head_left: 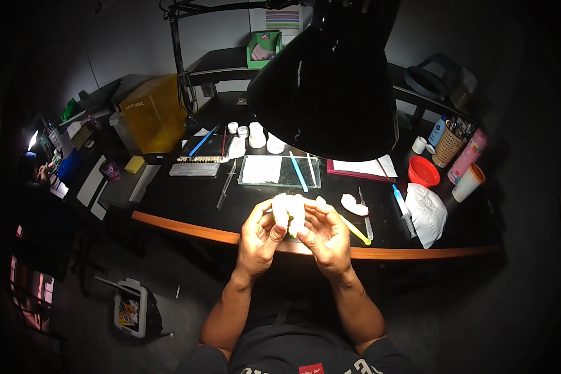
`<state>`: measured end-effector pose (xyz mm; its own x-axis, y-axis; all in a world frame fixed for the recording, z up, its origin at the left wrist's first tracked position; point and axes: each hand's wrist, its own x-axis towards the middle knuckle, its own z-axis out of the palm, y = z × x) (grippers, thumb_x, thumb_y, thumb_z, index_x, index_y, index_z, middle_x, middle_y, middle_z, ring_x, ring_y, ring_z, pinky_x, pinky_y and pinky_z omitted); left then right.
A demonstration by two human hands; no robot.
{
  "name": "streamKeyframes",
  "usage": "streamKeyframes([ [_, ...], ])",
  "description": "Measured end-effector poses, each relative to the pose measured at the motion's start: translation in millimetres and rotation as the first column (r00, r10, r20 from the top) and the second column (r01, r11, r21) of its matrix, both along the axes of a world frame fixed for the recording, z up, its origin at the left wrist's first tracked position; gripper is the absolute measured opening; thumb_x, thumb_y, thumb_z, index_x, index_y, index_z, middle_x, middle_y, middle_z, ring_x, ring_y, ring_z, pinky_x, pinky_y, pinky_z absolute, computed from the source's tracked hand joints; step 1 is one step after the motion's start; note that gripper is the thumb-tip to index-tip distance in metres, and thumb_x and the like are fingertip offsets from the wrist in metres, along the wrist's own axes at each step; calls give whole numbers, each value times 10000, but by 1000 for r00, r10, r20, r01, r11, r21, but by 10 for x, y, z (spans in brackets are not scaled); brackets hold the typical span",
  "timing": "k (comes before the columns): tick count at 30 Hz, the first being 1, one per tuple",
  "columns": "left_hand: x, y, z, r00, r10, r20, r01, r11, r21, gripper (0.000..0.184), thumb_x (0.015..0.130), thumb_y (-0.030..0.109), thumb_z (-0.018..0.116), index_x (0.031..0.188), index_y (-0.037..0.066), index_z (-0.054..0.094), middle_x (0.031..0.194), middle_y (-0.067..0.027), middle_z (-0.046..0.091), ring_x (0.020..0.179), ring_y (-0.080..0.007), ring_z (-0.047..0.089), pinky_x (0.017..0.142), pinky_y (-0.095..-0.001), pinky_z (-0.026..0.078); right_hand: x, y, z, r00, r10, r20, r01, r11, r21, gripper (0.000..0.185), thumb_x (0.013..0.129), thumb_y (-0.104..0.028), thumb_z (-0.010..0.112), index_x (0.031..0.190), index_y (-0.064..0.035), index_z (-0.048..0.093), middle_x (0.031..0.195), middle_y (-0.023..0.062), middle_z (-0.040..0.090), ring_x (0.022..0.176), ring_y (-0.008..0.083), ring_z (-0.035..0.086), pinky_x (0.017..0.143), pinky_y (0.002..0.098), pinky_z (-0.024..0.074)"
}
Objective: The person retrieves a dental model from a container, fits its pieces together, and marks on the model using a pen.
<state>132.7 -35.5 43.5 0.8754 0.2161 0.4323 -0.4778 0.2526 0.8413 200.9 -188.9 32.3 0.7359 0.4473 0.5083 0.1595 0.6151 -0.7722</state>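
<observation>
Reaching forward from bent elbows over the black desk's orange-brown edge (187, 229), the left hand (256, 242) and right hand (329, 242) pinch a pale, two-lobed, plaster-like piece (282, 210) between thumbs and fingers, its long axis and gap running away from the body, toward a clear glass slab (285, 177).

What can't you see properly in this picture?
Head view: back of the white lump, turned away between left hand and right hand.
Head view: part of the desk behind the black lamp.
Head view: writing on the shirt, cut off by the bottom edge.
Head view: things in the bin, too small to name.
</observation>
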Motion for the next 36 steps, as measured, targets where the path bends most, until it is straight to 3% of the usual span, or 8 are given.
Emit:
streamKeyframes([
  [7, -31, 27, 7, 1000, -12, 9, 11, 999, 33, 697, 1017, 320, 748, 1505, -88, 461, 1398, -202, 635, 1294, -239, 623, 1105, -363, 495, -46, 8, 21, 999, -23, 35, 23, 1000, 12, 628, 897, 41, 815, 1441, 32, 501, 1469, 232, 565, 1387, 333, 569, 1166, 458, 498],
  [12, -85, 65, -21, 998, -61, 9, 61, 998, 3, 701, 1026, 287, 738, 1535, -91, 439, 1439, -209, 610, 1340, -253, 591, 1161, -386, 447, -46, 2, 8, 994, -53, 101, 52, 999, 13, 657, 863, 65, 836, 1439, 27, 523, 1467, 218, 580, 1385, 320, 577, 1160, 464, 501],
  [13, -96, 92, -31, 996, -93, -11, 93, 996, -13, 685, 1031, 211, 729, 1555, -94, 409, 1463, -214, 590, 1365, -261, 575, 1178, -385, 431, -58, 2, -7, 993, -61, 104, 59, 998, 16, 661, 859, 66, 839, 1440, 27, 525, 1470, 217, 579, 1387, 318, 575, 1161, 467, 500],
  [19, -102, 137, -72, 991, -133, 12, 133, 991, -20, 747, 1010, 89, 725, 1611, -86, 317, 1533, -235, 525, 1419, -275, 532, 1199, -391, 413, -27, -8, -58, 990, -54, 133, 53, 999, 13, 676, 831, 83, 850, 1429, 17, 542, 1491, 208, 558, 1415, 322, 547, 1181, 486, 479],
  [25, -109, 119, -103, 988, -132, 81, 137, 989, -52, 801, 990, 77, 747, 1629, -75, 288, 1571, -243, 493, 1431, -292, 524, 1200, -405, 419, -29, -14, -57, 979, -26, 203, 17, 999, 47, 685, 787, 118, 857, 1398, -11, 574, 1539, 219, 496, 1456, 331, 496, 1221, 518, 424],
  [31, -105, 155, -166, 979, -139, 147, 143, 990, -20, 835, 959, 94, 790, 1622, -73, 311, 1574, -243, 490, 1428, -297, 524, 1180, -403, 449, -42, -26, -43, 983, 12, 183, -22, 998, 54, 664, 773, 145, 853, 1366, -2, 592, 1522, 211, 498, 1442, 332, 509, 1216, 520, 435],
  [36, -114, 142, -205, 992, -70, 107, 70, 998, 11, 942, 898, 340, 864, 1600, -54, 375, 1526, -240, 541, 1397, -329, 560, 1162, -467, 477, -32, -39, -85, 992, 26, 122, -33, 998, 51, 724, 795, 93, 874, 1422, -8, 525, 1478, 194, 534, 1406, 320, 541, 1173, 508, 491],
])
